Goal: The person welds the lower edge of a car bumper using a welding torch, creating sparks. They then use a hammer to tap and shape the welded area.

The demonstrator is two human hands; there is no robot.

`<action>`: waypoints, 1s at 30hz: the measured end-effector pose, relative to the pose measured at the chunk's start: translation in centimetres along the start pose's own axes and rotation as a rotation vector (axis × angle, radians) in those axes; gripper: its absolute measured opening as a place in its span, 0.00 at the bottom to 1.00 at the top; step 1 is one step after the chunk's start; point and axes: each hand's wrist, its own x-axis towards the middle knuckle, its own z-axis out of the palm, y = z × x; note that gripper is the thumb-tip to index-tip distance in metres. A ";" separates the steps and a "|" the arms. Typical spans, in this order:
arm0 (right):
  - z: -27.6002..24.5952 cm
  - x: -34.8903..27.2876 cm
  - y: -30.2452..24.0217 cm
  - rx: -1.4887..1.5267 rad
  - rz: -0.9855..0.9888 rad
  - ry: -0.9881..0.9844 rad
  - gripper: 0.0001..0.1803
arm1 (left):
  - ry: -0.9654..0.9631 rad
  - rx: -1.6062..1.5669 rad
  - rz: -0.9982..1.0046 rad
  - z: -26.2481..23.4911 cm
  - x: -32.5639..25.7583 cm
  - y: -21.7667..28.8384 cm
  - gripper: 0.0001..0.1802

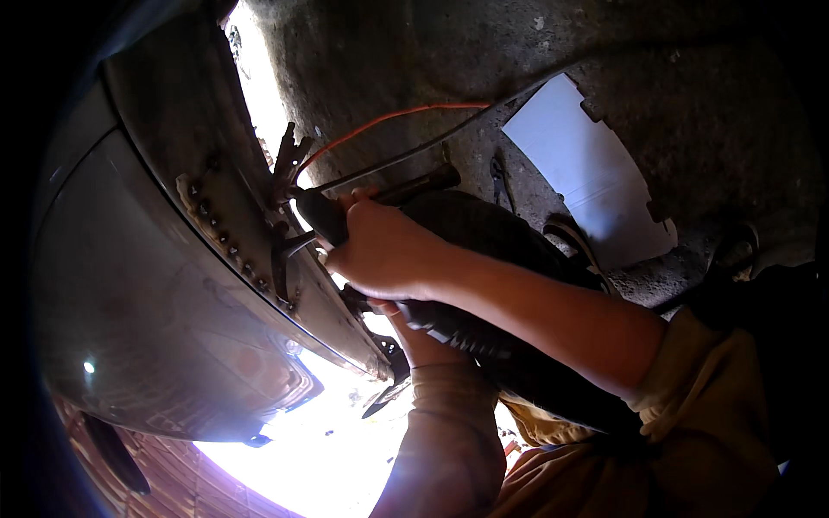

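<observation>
A car's lower side panel (164,285) curves down the left, with a row of weld spots (226,242) along a bare metal strip. My right hand (380,246) is closed around a dark tool (432,181) with a thick cylindrical end, close beside the panel edge; its working end is in shadow. Below it, partly hidden by the right forearm, my left hand (410,332) grips a black ridged hose handle (453,335), like that of a welding torch. A metal clamp (287,164) sits at the panel edge above the right hand.
An orange cable (380,123) and a dark cable (432,145) run from near the clamp across the rough floor (380,52). A white cardboard sheet (587,164) lies to the right, with pliers (501,180) beside it. Bright light glares below the panel.
</observation>
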 end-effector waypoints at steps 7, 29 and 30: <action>3.7 0.6 -0.4 0.349 0.097 0.055 0.43 | 0.009 -0.025 0.008 -0.7 0.0 0.8 0.23; 4.7 -2.2 -1.9 0.066 -0.300 0.390 0.32 | 0.048 -0.056 0.034 -0.7 0.1 0.0 0.23; 4.5 -2.1 -1.9 0.080 -0.292 0.378 0.33 | 0.055 -0.041 0.039 -0.6 0.0 -0.1 0.23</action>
